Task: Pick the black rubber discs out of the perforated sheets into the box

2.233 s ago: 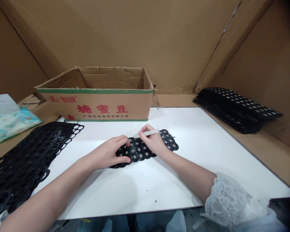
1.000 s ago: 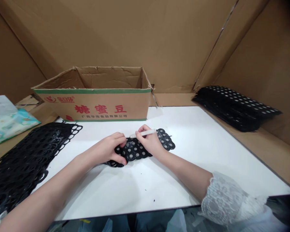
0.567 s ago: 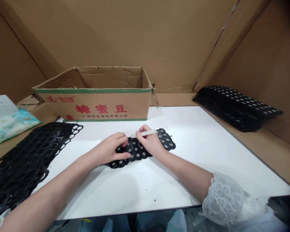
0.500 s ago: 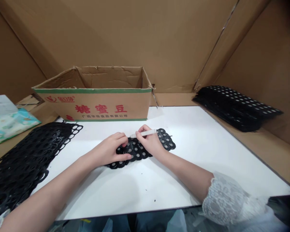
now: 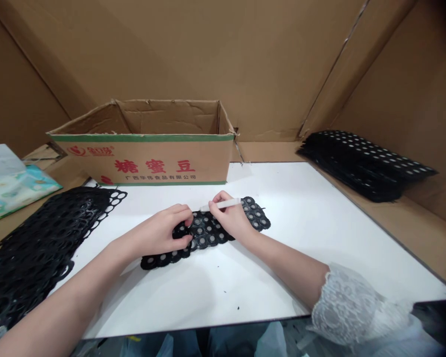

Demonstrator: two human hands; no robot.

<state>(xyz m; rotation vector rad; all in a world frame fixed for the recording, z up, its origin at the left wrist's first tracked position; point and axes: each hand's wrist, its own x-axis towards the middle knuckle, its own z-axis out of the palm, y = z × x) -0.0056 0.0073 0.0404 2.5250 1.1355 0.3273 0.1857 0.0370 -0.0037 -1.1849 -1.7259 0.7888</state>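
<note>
A black strip of joined rings with pale round centres (image 5: 208, 233) lies slantwise on the white table. My right hand (image 5: 228, 213) grips a white pen-like tool (image 5: 221, 204) and rests on the strip, hiding part of it. On the strip's left part lies my left hand (image 5: 167, 230), thumb and fingers apart and bent over it, thumb tip on its surface. The tool's left end points toward the fingertips of my left hand, just above the strip's far edge.
An open cardboard box (image 5: 144, 158) stands at the back left. Black ring netting (image 5: 40, 248) is heaped at the left, beside a teal-patterned packet (image 5: 22, 191). A stack of black sheets with pale dots (image 5: 364, 166) lies back right. The white table (image 5: 301, 213) has small dark specks.
My left hand has shifted slightly left, and more of the strip now shows below and to the left of it. My right hand and the tool have hardly moved.
</note>
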